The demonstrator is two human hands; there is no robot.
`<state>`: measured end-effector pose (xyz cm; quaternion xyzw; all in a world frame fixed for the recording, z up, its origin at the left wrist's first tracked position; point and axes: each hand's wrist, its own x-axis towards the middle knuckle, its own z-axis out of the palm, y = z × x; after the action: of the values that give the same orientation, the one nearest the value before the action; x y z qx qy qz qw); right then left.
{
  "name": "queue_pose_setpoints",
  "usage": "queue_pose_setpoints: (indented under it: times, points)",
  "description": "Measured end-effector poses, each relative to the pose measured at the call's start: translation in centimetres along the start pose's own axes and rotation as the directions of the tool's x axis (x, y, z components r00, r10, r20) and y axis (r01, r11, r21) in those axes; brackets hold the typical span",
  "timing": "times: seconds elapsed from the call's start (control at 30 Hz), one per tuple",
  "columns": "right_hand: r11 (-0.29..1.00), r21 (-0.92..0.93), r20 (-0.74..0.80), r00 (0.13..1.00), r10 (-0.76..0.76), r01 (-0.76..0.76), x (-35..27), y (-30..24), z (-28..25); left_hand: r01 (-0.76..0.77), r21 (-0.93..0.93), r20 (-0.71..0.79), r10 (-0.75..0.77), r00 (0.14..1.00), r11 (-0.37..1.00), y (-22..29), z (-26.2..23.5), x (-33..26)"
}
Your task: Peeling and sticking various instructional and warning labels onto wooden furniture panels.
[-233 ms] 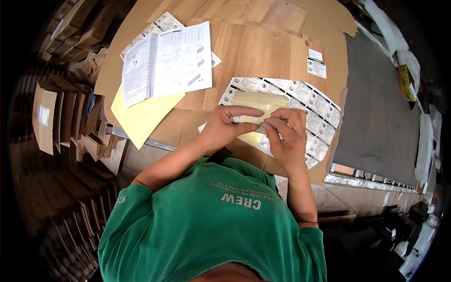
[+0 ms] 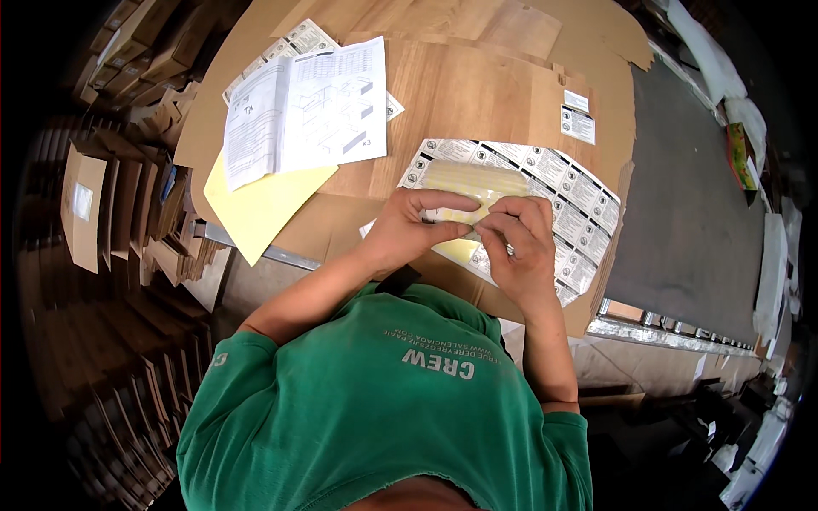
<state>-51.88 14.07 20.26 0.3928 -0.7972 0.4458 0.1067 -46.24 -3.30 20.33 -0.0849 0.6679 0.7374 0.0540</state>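
Hands unmoved since a moment ago: left hand and right hand pinch a small label over the sticker sheet on the counter; fingers hide most of it.

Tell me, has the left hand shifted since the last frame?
No. The left hand sits at the same spot on the sticker sheet, fingertips meeting the right hand, as before.

booklet left on board | label sheet right | hands over sheet's near edge
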Motion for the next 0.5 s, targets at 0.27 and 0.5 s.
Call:
queue_pose_setpoints:
  times: [0.27,0.5]
  points:
    - [0.994,-0.110,-0.151,0.988,0.010,-0.027,-0.9,-0.7,-0.8,0.053,-0.345,-0.110,-0.097,0.989,0.937,-0.2,0.3,0.0]
    - [0.050,0.917,0.244,0.657,0.713,-0.395,-1.7,-1.1,0.3,-0.127,-0.144,-0.121,0.110,0.987,0.981,-0.2,2.2,-0.4]
